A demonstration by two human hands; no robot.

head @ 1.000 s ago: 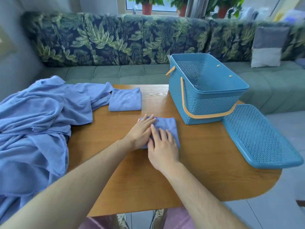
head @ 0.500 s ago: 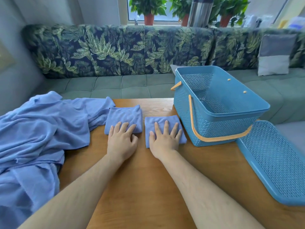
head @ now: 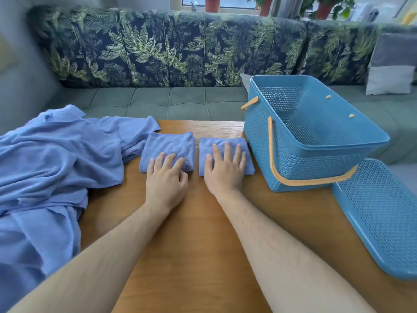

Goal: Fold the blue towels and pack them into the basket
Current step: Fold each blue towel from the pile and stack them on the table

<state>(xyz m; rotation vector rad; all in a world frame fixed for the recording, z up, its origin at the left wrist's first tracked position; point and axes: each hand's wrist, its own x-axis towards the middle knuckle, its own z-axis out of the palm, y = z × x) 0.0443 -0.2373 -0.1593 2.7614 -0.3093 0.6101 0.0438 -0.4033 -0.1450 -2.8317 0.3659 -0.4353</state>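
Two folded blue towels lie side by side on the wooden table [head: 203,233]. My left hand [head: 165,179] rests with its fingertips on the near edge of the left folded towel [head: 169,145]. Flat on the right folded towel [head: 222,146] lies my right hand [head: 225,171], fingers straight and spread. The blue basket [head: 282,159] with an orange handle stands just right of that towel, and no towel shows inside it. A heap of unfolded blue towels [head: 56,159] covers the table's left side.
The basket's perforated blue lid [head: 381,213] lies on the table at the right, below the basket. A leaf-patterned sofa [head: 171,53] runs behind the table, with a grey and white cushion [head: 392,64] at the far right.
My hands slid the newly folded towel away from me, up beside the first folded towel. My left hand left it and came onto the first towel. My view shifted closer and lower.
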